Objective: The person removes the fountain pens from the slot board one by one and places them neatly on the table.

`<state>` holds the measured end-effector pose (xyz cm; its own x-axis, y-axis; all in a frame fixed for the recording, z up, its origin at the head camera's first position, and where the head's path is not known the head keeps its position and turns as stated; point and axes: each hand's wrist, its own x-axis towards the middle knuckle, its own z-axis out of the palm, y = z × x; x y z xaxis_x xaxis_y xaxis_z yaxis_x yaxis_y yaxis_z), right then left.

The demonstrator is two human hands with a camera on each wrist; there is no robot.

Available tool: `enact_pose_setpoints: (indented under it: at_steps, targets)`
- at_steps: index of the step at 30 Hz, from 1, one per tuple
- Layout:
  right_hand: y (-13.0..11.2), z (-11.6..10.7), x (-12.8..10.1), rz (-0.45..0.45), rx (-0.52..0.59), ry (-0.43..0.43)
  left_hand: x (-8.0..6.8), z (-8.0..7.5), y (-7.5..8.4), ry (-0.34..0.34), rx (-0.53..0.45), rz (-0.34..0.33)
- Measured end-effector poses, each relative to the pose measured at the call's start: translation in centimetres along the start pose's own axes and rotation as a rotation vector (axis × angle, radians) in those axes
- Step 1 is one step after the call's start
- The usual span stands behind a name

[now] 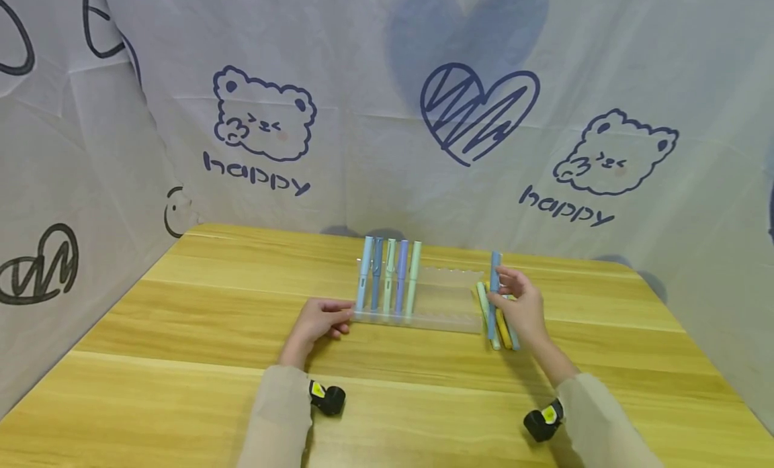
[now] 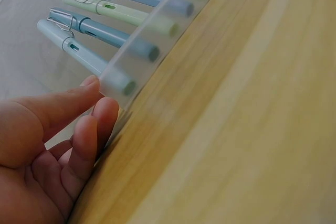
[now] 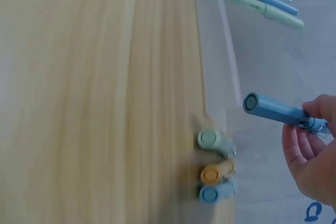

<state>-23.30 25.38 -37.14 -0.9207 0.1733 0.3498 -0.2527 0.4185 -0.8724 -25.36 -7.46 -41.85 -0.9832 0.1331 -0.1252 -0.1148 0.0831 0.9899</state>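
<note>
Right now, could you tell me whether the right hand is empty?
No, the right hand holds a blue pen upright beside the clear rack.

Beige sleeves (image 1: 278, 414) (black-yellow wrist cameras (image 1: 327, 397))

Blue pen (image 1: 495, 273); pale translucent rack (image 1: 447, 300); yellow wood-grain table (image 1: 181, 360); white bear-print cloth (image 1: 363, 119).

Free room and obstacles. Bare table (image 1: 181, 387) fills the lower half and left of the head view. At frame centre a clear pen rack (image 1: 447, 300) carries five upright pens (image 1: 388, 280) in its left part; its right part stands free. The left hand (image 1: 317, 320) touches the rack's left end. Right of the rack, loose pens (image 1: 502, 327) lie on the table beneath the right hand (image 1: 523, 310), whose grip holds a blue pen (image 1: 494, 280). Printed cloth walls (image 1: 387, 119) close the back and both sides.
</note>
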Motion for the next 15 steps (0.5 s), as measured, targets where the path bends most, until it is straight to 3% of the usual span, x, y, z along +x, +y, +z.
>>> enact_pose_setpoints:
  at_steps: [15]
  targets:
    - [1.2, -3.1, 0.4, 0.097, -0.092, -0.066, 0.1, 0.0, -0.1, -0.005, -0.001, 0.005]
